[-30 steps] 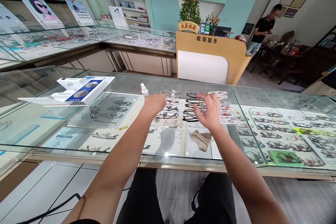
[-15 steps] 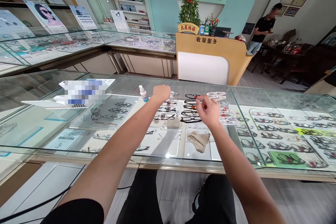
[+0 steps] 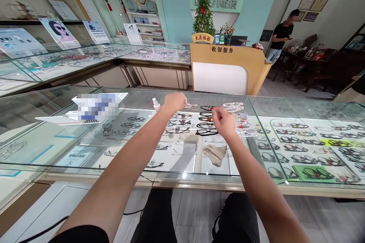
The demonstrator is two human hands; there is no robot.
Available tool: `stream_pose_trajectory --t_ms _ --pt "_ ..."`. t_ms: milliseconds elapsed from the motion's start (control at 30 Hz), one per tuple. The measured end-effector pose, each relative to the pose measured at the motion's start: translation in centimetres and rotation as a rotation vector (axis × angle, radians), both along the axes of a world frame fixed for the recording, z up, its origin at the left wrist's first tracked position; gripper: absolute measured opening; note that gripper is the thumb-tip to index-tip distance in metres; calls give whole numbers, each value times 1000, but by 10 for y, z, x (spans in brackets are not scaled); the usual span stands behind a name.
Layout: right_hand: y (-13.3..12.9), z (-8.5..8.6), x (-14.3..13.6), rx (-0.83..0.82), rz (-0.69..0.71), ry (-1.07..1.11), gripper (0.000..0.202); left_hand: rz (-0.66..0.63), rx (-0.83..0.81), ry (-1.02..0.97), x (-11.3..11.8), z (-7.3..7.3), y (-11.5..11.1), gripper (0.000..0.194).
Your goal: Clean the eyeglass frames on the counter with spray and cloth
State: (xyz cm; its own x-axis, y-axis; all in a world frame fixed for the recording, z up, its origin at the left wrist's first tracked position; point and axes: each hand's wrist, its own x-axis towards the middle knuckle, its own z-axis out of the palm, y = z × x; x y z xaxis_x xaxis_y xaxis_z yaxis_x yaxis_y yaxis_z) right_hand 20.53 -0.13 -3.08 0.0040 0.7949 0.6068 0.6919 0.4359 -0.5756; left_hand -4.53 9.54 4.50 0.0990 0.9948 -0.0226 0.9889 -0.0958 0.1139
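Note:
At the far side of the glass counter, my left hand is closed beside a pair of pale, pinkish eyeglasses; its fingertips are mostly hidden. Thumb and forefinger of my right hand pinch at the right end of black-framed eyeglasses, the farthest in a column of dark pairs. Nearer me in that column lies a thick black pair. Several dark frames form another column under my left forearm. Clear-framed eyeglasses lie in a column beyond my right hand.
A white spray bottle stands left of my left hand. On the near part of the counter lies a beige cloth. A white box with an open flap is farther left. A person stands beyond the wooden cashier desk.
The view has tilted up slightly, so the counter sits a little lower in frame. My right fingers have drawn closer together at the black eyeglasses. My left hand remains closed in about the same place.

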Motion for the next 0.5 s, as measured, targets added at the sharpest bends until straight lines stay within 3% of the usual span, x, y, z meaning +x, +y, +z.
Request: stream_pose_trajectory --t_ms 67,133,267,400,500 --pt "1 -1 -1 -39 15 58 39 -24 36 -162 2 3 -9 22" --pt "3 -1 -2 -92 57 142 37 -48 65 -464 7 0 -21 24" --pt "3 -2 -6 -208 202 345 34 -66 15 -1059 24 -20 -48 41" --pt "2 -1 -10 -245 293 472 37 -12 -57 -1313 40 -40 -68 49" --pt "3 -1 -11 -266 332 541 36 -54 -79 -1392 47 -51 -75 49"
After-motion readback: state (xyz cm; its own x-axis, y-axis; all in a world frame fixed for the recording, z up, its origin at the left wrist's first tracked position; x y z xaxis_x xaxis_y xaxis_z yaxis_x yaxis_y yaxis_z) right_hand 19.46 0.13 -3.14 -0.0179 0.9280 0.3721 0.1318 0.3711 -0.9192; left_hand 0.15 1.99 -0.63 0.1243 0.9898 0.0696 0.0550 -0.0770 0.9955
